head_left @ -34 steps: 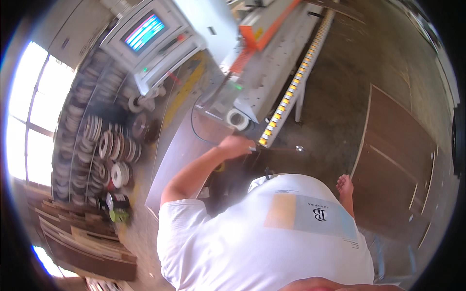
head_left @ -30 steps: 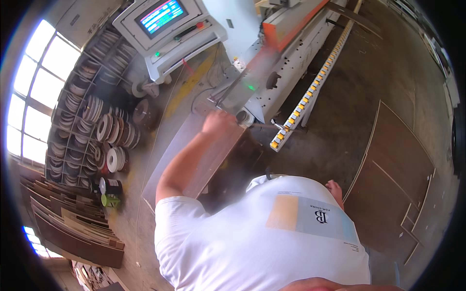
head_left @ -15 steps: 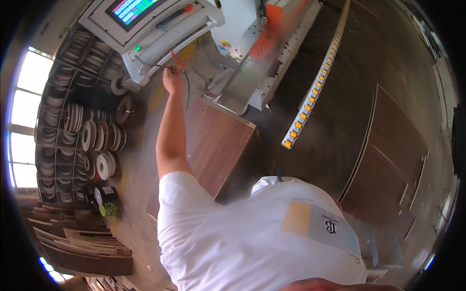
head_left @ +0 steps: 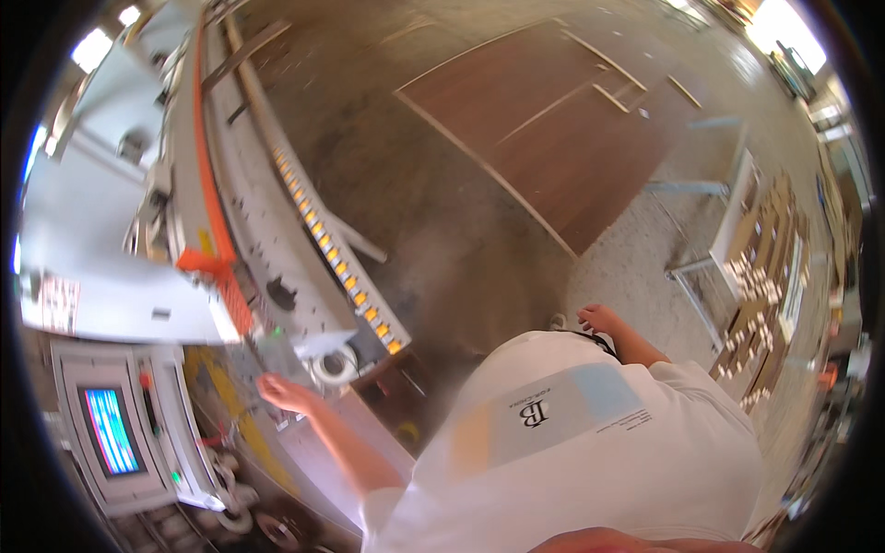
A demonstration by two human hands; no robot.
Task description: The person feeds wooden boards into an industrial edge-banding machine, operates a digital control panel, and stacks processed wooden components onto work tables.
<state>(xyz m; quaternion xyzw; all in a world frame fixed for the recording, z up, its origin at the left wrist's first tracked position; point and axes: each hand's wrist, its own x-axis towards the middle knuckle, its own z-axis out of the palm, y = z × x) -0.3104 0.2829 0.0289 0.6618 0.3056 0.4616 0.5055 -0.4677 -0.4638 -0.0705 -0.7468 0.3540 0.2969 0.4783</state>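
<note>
My left hand (head_left: 281, 394) reaches out beside the near end of a long edge-banding-like machine (head_left: 277, 258). Its fingers look loosely apart and nothing shows in them, though they are somewhat blurred. Below that forearm is a brown wooden panel or box top (head_left: 355, 429). At my waist, apart from anything I can see it touching, my right hand (head_left: 599, 320) hangs with loosely bent, parted fingers. A grey control panel with a lit screen (head_left: 112, 430) stands at lower left, a small red item (head_left: 217, 441) by its edge.
A rail of yellow rollers (head_left: 341, 265) runs along the machine. Large brown boards (head_left: 553, 138) lie on the floor ahead, with narrow strips on them. To the right, stacked wood strips (head_left: 770, 267) rest by a metal frame (head_left: 705, 267). Rolls of banding (head_left: 235, 502) sit at lower left.
My view has swung to the right. My left hand has let go of the thin tool with a hose by the control panel and moved away. My right hand has come into view.
</note>
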